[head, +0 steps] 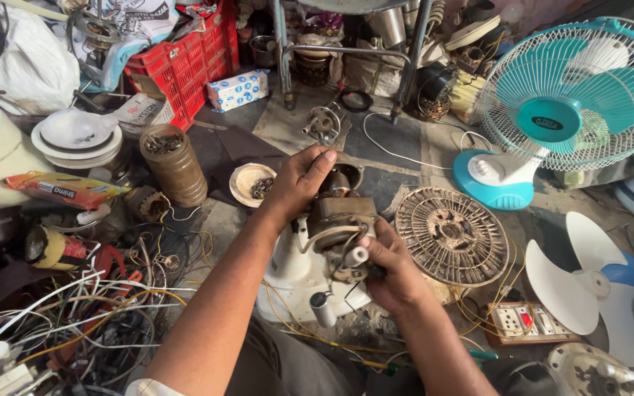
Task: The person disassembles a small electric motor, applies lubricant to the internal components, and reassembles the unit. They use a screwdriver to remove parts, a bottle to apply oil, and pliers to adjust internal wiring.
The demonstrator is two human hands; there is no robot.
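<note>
A teal table fan (574, 95) stands upright at the right on its teal-and-white base. A dusty round grille (450, 236) lies flat near it. A white three-blade propeller (580, 273) lies further right. A red plastic crate (185, 66) sits at upper left, with stacked white plates (76, 137) nearby. Tangled wires (75, 323) cover the floor at lower left. A switch-and-socket board (526, 323) lies at lower right.

The floor (398, 147) is grey, dusty and cracked. A teal table fan (563, 103) stands on the right, far side. Near it lies a dirty round grille (450, 236). White fan blades (574, 282) lie on the near right. On the far left is a red crate (185, 62), with a stack of white plates (75, 139) beside it. A big tangle of wires (75, 315) fills the near left. Metal stool legs (346, 59) stand at the back. Daylight is soft.
</note>
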